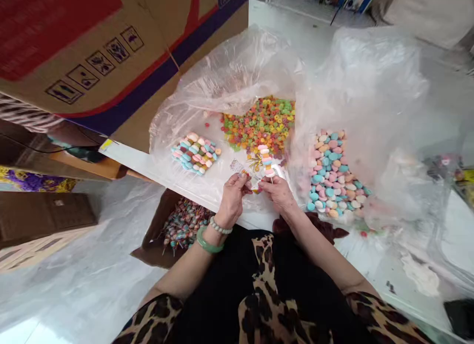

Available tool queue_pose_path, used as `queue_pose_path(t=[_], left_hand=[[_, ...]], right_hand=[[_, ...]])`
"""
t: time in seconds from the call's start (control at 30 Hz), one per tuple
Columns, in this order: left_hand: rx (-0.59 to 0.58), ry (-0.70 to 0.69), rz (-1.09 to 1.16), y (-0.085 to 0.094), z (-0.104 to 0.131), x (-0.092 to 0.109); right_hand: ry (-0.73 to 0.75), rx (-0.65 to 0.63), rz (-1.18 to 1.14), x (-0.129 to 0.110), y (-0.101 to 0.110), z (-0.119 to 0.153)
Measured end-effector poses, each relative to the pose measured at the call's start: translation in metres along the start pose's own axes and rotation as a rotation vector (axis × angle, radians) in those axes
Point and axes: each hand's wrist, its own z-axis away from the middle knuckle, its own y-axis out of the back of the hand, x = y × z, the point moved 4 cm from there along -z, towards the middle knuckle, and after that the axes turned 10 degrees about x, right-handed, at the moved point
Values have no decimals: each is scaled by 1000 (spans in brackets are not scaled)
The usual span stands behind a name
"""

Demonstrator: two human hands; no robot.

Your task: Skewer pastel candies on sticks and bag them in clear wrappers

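My right hand (278, 192) pinches the lower end of a candy skewer (265, 159), a white stick threaded with pink, white, orange and blue pieces, held upright. Close beside it, my left hand (234, 191) is closed, with a small orange-red gummy candy (244, 172) at the fingertips; its exact shape is hard to make out. Beyond the hands lies a heap of ring-shaped gummy candies (264, 122) in red, orange, yellow and green. Thin yellow sticks (255, 162) and a small printed packet (237, 165) lie at its near edge.
Several finished-looking candy skewers (196, 154) are stacked at the left on clear plastic sheeting (237, 62). Pastel candies (331, 173) spread in plastic at the right. A large cardboard carton (122, 53) stands at the back left. Below the table edge, an open box (159, 225) holds wrapped lollipops.
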Motion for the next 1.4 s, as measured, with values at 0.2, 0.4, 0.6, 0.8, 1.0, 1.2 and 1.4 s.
queue_pose_path(t=[0.2,0.4,0.6,0.8,1.0,1.2,1.4], left_hand=[[75,-23,-13,2,-3,-5],[101,-112,54,-5,1,-10],[96,-20,85,-2,1,-8],[-70,229,24,-6,-1,-7],[65,150,78,-2,-10,-10],[35,144,88,-1,-8,-10],[-34,238,-18,1,-6,-10]], right_hand=[[-126,6,-19,4,-2,-4],[-135,-56,-63,4,-13,6],[-112,34,-91,1,-15,5],[-91,1,14,13,-16,-1],[10,-3,50,11,-15,-5],[13,55,-20,5,-14,-3],[81,83,60,8,-12,-7]])
